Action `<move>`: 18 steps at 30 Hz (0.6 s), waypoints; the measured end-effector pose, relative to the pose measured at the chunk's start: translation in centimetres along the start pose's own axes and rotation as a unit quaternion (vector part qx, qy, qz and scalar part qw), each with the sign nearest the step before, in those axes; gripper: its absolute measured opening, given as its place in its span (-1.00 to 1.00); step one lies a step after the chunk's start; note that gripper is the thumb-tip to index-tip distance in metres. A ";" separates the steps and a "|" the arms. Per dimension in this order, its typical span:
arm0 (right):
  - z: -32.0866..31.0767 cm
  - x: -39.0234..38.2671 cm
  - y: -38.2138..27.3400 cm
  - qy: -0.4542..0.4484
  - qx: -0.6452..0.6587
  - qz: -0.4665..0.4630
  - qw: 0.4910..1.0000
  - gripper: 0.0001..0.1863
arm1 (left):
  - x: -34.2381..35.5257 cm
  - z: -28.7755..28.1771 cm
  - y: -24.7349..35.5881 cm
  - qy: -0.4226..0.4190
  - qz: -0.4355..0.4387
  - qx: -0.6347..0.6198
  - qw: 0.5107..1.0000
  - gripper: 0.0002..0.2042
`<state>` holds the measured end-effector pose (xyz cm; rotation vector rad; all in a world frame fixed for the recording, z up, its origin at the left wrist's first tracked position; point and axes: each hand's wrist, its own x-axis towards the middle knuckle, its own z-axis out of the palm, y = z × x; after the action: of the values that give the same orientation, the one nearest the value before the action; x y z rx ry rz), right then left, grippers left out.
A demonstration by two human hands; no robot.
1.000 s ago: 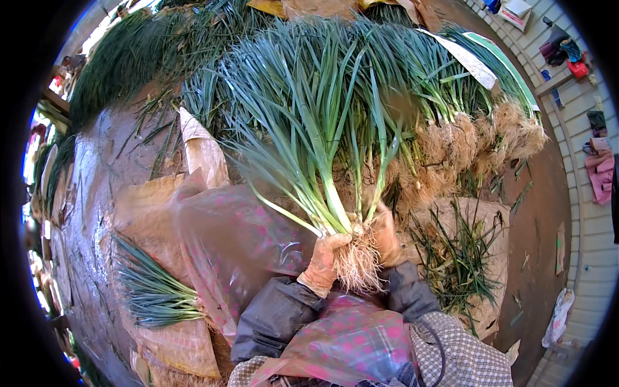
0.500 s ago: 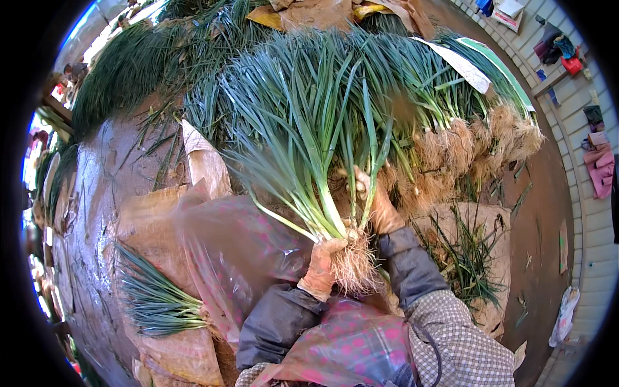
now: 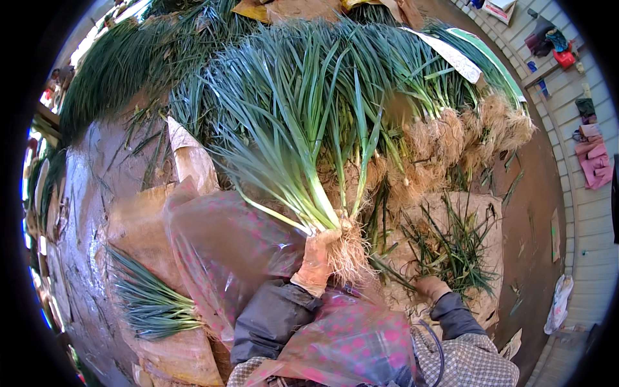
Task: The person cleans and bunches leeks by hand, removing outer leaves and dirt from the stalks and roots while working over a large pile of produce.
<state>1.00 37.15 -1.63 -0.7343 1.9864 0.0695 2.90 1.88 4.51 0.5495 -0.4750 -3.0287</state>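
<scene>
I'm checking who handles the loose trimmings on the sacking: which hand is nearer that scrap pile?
Right. The right hand rests at the near edge of the scrap pile; the left hand is off to its left, gripping the scallion bunch by its roots.

The left hand (image 3: 316, 261) sits at the root end of a bunch of green onions (image 3: 303, 161), whose leaves fan away toward the far side. Behind and to the right of it lies a heap of more bunches (image 3: 451, 122), roots turned toward the person. The right hand (image 3: 431, 287) rests on a sack (image 3: 483, 213) strewn with loose trimmings (image 3: 451, 248), right of the held bunch. A small bundle (image 3: 145, 300) lies on the ground (image 3: 84, 213) at the near left, beside a plastic sheet (image 3: 219, 251).
</scene>
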 end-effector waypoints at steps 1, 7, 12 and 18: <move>0.7 0.1 1.3 -0.054 -0.032 0.066 0.996 -0.31 | -0.1 0.3 0.0 0.028 -0.039 0.016 0.999 -0.64; -19.4 3.9 -13.2 0.287 0.457 -0.095 0.836 -0.06 | -1.6 1.6 1.2 0.046 -0.048 0.178 0.982 -0.68; -24.9 15.5 -14.1 0.557 0.174 0.044 0.811 -0.51 | -1.0 1.2 -0.1 -0.004 -0.010 0.124 0.992 -0.62; -19.3 12.3 -17.3 0.624 0.005 -0.003 0.781 -0.66 | -1.7 0.7 1.6 0.017 -0.016 0.127 0.992 -0.61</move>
<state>-9.28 10.69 2.66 -0.8701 3.2283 -0.5873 4.25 0.73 6.20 0.6246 -0.8666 -3.0010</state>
